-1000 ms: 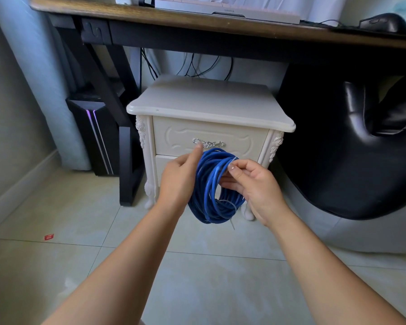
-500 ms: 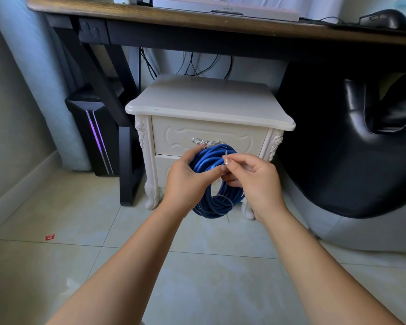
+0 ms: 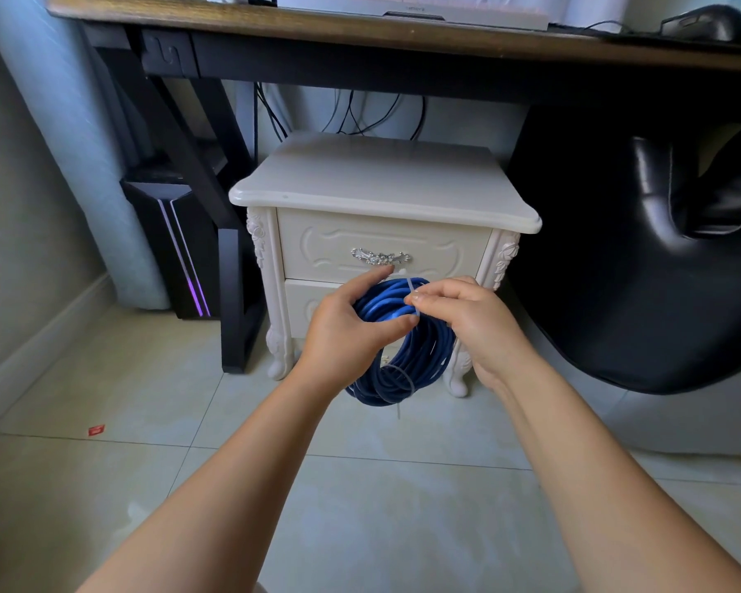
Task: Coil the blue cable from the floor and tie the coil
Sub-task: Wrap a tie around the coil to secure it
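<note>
So the blue coil (image 3: 420, 365) is up off the floor (image 3: 360, 507), held in mid-air right in front of the lower drawer of a white nightstand (image 3: 381, 186), hanging more or less upright. The left hand (image 3: 351, 331) grips the coil's left side near the top, with the thumb lying across the front of the strands and the other fingers curled round behind. The right hand (image 3: 467, 318) is at the top right of the coil, its fingers (image 3: 424, 297) pressed together and pinching a thin pale tie (image 3: 412, 293) that runs over the strands there. I can't tell if that tie is closed into a loop or just laid across. A second tie (image 3: 405, 380) is wrapped round the bottom of the coil, with its tail poking straight down. Both forearms come in from the bottom of the frame and nearly meet at the coil. The nightstand sits tucked under a wooden surface (image 3: 360, 34) that has a white keyboard (image 3: 403, 6) and a dark mouse (image 3: 706, 23) on it. A black PC tower (image 3: 176, 250) with a purple light strip stands to the left by the wall, and a big black chair (image 3: 638, 293) fills the right side. There's also a little red scrap (image 3: 96, 430) on the tiles off to the left, well apart from everything.
</note>
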Demonstrator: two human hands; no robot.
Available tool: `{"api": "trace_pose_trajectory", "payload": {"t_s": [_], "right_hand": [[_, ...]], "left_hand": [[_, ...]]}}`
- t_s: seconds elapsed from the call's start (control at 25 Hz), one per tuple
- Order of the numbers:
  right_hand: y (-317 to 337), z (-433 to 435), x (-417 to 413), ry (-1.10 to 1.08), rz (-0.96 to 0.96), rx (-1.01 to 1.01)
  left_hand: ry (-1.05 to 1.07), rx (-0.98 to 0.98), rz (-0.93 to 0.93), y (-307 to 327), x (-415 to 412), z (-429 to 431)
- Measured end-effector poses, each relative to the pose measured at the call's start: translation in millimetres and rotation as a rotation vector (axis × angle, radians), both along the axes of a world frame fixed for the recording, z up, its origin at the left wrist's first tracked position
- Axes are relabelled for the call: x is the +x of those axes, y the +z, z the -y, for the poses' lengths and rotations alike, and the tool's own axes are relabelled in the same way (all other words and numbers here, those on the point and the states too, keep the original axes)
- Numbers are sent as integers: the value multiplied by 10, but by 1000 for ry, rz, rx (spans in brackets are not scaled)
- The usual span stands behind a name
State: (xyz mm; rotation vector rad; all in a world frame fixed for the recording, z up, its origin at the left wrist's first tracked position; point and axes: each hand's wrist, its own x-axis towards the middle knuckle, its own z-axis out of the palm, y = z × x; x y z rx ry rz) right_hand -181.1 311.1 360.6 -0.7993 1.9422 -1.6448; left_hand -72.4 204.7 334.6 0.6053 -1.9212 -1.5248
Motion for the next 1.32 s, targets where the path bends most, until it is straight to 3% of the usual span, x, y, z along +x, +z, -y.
{"api": "trace_pose_trajectory", "payload": {"t_s": [0.6,0.76,0.84,0.96,1.32], "right_hand": [[10,-8,29,11,49,-43],[-6,23,73,-13,84,-63],[-20,43,110,-17,35,-49],[-23,67,120,-29,-86,-34],[-21,38,0,-34,-292,-15]], "left_hand": [[-8,-211,-5,-24,9,20],[14,-419,108,-68,-9,-7],[99,-506,141,-112,-50,-34],[196,-478,74,-134,-70,-28],[114,-488,59,-189,-94,28]]}}
